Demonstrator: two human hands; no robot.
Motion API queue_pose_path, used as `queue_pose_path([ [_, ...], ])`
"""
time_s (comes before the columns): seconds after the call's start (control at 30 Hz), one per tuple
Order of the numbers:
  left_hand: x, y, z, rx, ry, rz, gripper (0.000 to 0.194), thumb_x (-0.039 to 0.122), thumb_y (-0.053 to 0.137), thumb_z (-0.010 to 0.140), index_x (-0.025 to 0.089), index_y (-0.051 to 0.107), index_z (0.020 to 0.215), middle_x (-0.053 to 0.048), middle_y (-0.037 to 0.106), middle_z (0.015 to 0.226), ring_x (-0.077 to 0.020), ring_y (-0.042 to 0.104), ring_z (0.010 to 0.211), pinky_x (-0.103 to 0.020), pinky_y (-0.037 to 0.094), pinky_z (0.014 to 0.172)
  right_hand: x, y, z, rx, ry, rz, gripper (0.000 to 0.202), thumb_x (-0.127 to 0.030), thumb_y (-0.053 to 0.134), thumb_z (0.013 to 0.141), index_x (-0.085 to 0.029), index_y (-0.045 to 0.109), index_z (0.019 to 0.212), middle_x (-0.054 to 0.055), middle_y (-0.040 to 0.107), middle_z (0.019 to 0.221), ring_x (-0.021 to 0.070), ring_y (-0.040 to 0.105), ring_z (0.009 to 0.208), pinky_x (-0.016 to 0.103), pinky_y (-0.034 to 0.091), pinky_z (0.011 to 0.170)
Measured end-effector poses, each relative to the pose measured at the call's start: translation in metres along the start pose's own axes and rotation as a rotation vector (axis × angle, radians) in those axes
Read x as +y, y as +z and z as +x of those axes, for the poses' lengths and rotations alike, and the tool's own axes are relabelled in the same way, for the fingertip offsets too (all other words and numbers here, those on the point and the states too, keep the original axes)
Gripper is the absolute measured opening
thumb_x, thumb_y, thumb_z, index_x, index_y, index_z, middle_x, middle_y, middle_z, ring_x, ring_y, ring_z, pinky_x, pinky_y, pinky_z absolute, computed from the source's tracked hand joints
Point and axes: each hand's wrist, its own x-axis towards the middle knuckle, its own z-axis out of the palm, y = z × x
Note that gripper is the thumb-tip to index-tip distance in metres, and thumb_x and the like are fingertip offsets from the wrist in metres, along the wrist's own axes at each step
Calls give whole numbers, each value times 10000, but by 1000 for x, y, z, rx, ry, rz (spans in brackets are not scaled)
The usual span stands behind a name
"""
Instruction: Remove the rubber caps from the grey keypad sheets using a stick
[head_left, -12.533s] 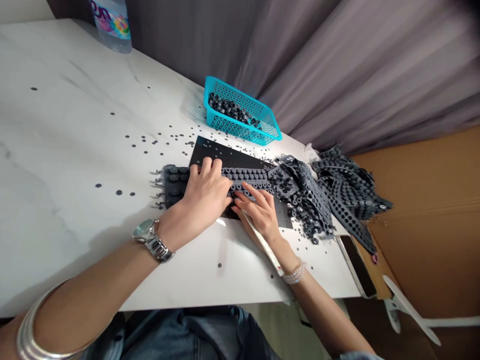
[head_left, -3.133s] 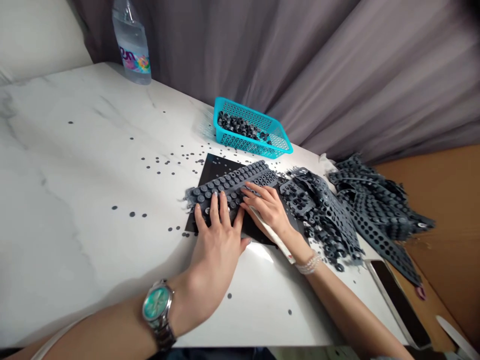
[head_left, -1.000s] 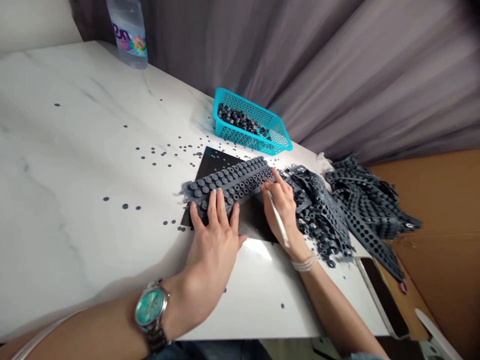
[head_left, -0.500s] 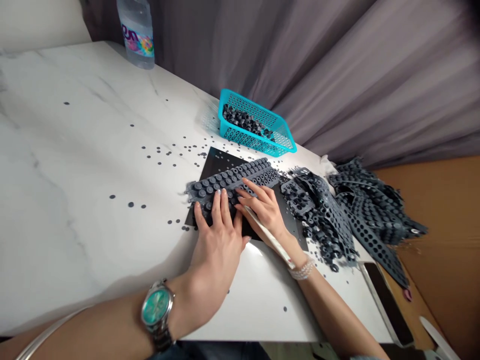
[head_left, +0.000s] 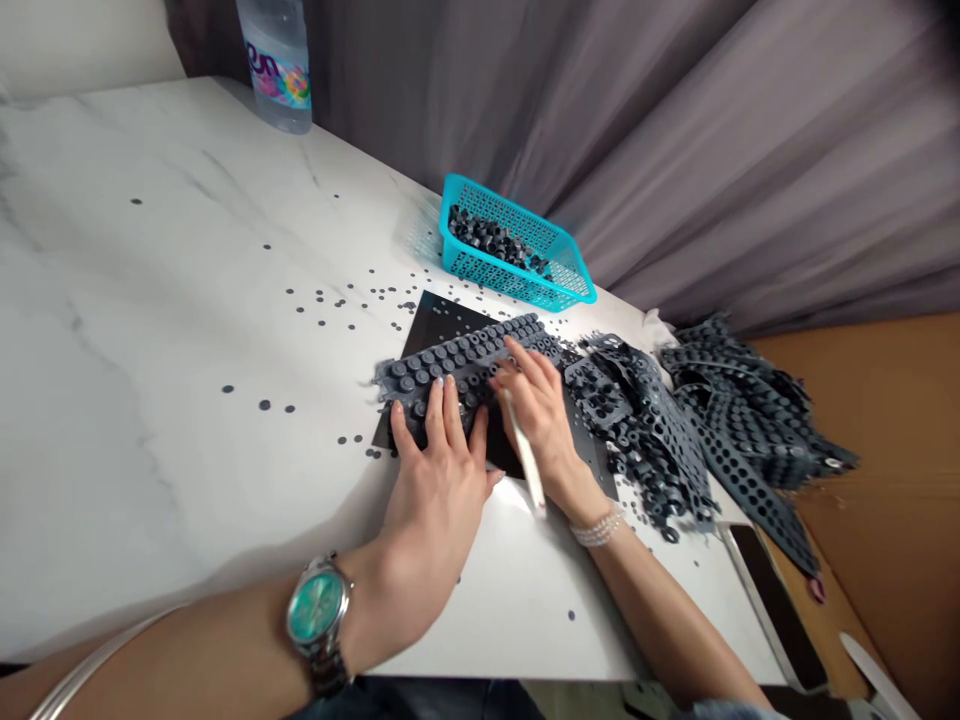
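Presses a long, dark-grey, studded rubber strip (head_left: 457, 355) slantwise onto a flat black mat (head_left: 433, 312) under the spread, ungripping fingers of the left hand (head_left: 435, 500), and pinches a slim white pen-like tool (head_left: 528, 465) in the bunched fingers of the right hand (head_left: 540, 420), at the lower rows. Looks part-done, judging by open rings (head_left: 550, 346) toward the right end, with solid-topped studs (head_left: 442, 357) left along the upper rows. Sits on a white marbled table (head_left: 187, 480) strewn with small dark discs (head_left: 265, 405), near a turquoise perforated plastic basket (head_left: 510, 282) of black rings (head_left: 487, 238) and a heap of dark perforated rubber sheets (head_left: 664, 445), before a grey draped curtain (head_left: 600, 120).
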Motion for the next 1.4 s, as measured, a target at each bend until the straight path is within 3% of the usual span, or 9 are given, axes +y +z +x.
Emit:
queue_pose_path([
  [0.1,0,-3,-1,-16,2,8,630,402,530,899,172,355,1459,-284,230,1533,-396,158,1446,-686,200,1084,9,-3,-7,141,182,-2,116,-157,472,946,-223,566,963,105,707,1109,259,476,1326,569,370,1081],
  [0.17,1,-5,-2,-20,6,25,632,398,530,900,169,348,1461,-279,219,1537,-391,136,1452,-690,196,1083,8,-9,-12,149,211,15,81,-178,519,929,-224,576,961,111,693,1155,279,468,1331,580,374,1073],
  [0.3,2,-9,-6,-27,-8,61,644,380,539,896,131,348,1458,-253,218,1542,-382,118,1458,-682,173,1100,-8,-19,-19,38,47,93,103,-156,576,902,-234,575,970,106,699,1160,274,521,1284,527,425,1025],
  [0.43,2,-11,-8,-59,-2,53,557,339,509,912,84,443,1403,-260,230,1532,-388,154,1450,-686,188,1097,-23,-20,-17,-31,-79,136,105,-163,574,908,-236,581,983,77,728,1106,245,568,1238,464,438,1006],
  [0.67,1,-13,-6,-103,1,34,518,311,482,924,50,481,1372,-298,235,1511,-404,184,1438,-691,222,1079,-22,-14,-13,-53,-165,101,114,-161,595,898,-216,580,997,86,728,1114,228,564,1243,419,455,981],
  [0.97,3,-11,-9,-75,-12,81,489,325,502,911,108,530,1349,-245,323,1510,-397,219,1433,-653,267,1087,-22,-17,-11,-46,-162,106,109,-162,585,905,-219,586,998,80,729,1111,225,562,1246,421,453,979],
  [1.27,3,-9,-9,-69,-8,43,550,311,494,917,38,448,1393,-316,249,1505,-429,219,1422,-676,256,1075,-17,-11,-13,-151,-240,30,127,-145,498,944,-207,572,1027,115,693,1180,222,511,1298,425,459,995],
  [1.33,3,-10,-9,-82,-11,32,569,310,498,917,45,415,1413,-314,250,1502,-429,229,1417,-676,255,1076,-15,-9,-14,-132,-187,30,149,-124,478,944,-207,568,1030,133,672,1211,221,502,1305,426,467,988],
  [1.4,3,-12,-8,-105,-13,30,600,339,503,916,68,376,1437,-310,260,1499,-430,242,1411,-677,262,1071,-11,-7,-15,-31,-71,13,145,-122,469,947,-211,562,1012,147,654,1233,232,494,1310,448,469,977],
])
